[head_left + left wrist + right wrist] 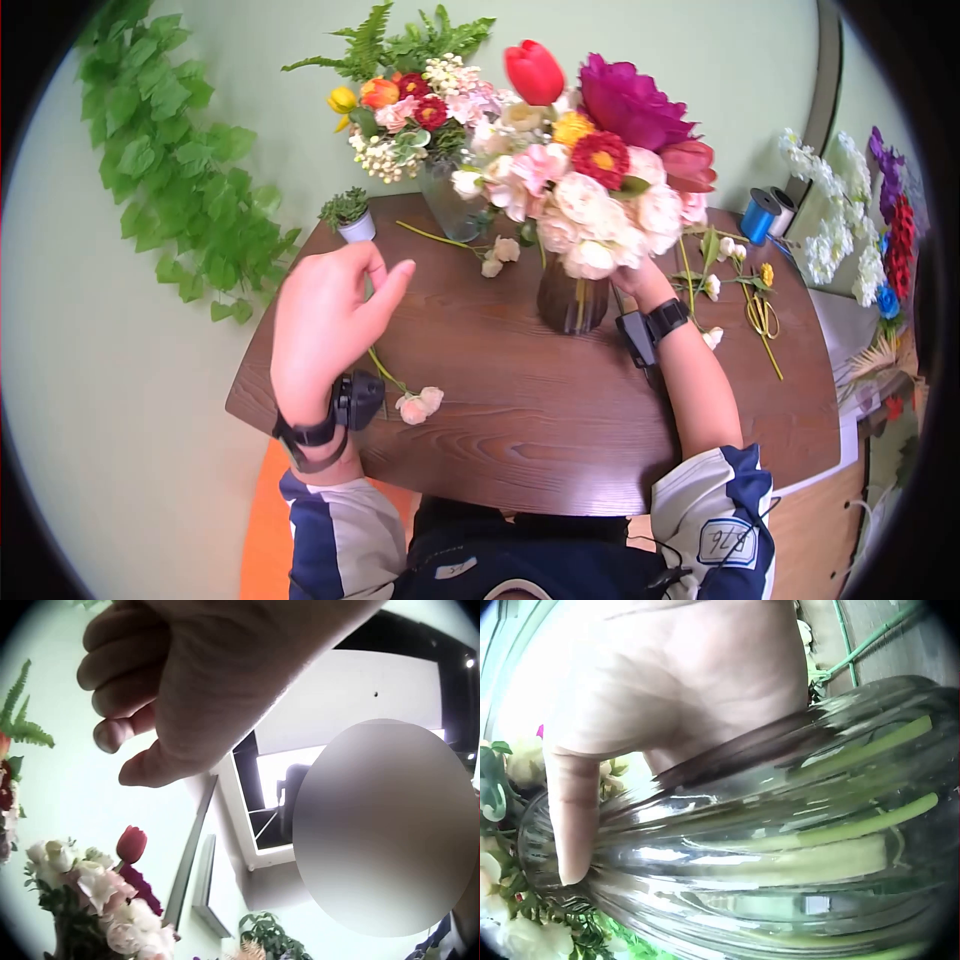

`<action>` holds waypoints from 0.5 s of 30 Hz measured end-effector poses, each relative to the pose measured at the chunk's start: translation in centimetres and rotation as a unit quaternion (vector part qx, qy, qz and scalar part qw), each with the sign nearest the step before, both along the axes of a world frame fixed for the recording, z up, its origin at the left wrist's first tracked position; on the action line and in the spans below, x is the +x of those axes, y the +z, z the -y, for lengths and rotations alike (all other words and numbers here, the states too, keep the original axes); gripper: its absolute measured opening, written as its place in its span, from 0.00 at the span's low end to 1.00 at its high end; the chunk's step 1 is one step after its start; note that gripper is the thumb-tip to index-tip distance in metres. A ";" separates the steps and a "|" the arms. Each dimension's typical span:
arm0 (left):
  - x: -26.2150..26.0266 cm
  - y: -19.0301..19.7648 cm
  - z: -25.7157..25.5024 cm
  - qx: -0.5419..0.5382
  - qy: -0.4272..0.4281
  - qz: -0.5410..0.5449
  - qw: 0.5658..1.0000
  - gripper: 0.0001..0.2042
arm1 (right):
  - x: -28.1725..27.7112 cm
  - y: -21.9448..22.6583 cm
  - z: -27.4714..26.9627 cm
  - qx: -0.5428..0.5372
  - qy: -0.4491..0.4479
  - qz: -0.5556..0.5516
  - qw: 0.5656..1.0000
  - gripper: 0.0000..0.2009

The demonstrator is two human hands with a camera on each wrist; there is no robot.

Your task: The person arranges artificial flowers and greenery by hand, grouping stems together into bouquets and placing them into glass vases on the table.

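Note:
My right hand (pixel 645 283) grips the neck of a ribbed, dark-tinted glass vase (pixel 572 300) at its right side. Across the front of that neck lies the thumb (pixel 575 817) in the right wrist view, and green stems (pixel 855 821) show through the glass. A full bouquet (pixel 590 210) of cream and pink roses, a red tulip and a large purple bloom fills the vase and hides most of the fingers. My left hand (pixel 325 315) is raised over the table's left side, fingers loosely bent and holding nothing. Below it lies a pale pink flower stem (pixel 418 405).
Behind stands a second glass vase (pixel 450 200) of mixed flowers, beside a small potted succulent (pixel 347 215). Loose stems, gold-handled scissors (pixel 762 315) and a blue ribbon spool (pixel 760 215) lie toward the right of the brown table (pixel 500 430). Ivy (pixel 180 170) hangs at left.

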State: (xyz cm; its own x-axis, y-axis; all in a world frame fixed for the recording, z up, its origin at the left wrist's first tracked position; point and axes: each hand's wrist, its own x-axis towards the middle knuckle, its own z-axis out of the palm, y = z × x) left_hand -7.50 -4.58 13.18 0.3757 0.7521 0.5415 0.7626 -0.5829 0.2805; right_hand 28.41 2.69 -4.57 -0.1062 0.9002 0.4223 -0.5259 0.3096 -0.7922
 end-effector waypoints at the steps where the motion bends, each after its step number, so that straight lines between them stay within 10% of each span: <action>1: 0.2 -0.7 -1.7 -0.001 -0.007 -0.002 1.000 0.16 | -0.6 0.7 0.5 -0.030 0.006 -0.049 0.998 0.26; 4: 0.9 -4.5 -5.5 -0.131 -0.033 -0.092 0.987 0.19 | -1.1 1.3 0.7 -0.059 -0.012 -0.041 0.997 0.40; 15: 6.5 -13.1 -5.4 -0.188 -0.208 -0.020 0.960 0.29 | -2.0 2.2 1.3 -0.044 -0.002 -0.021 0.999 0.38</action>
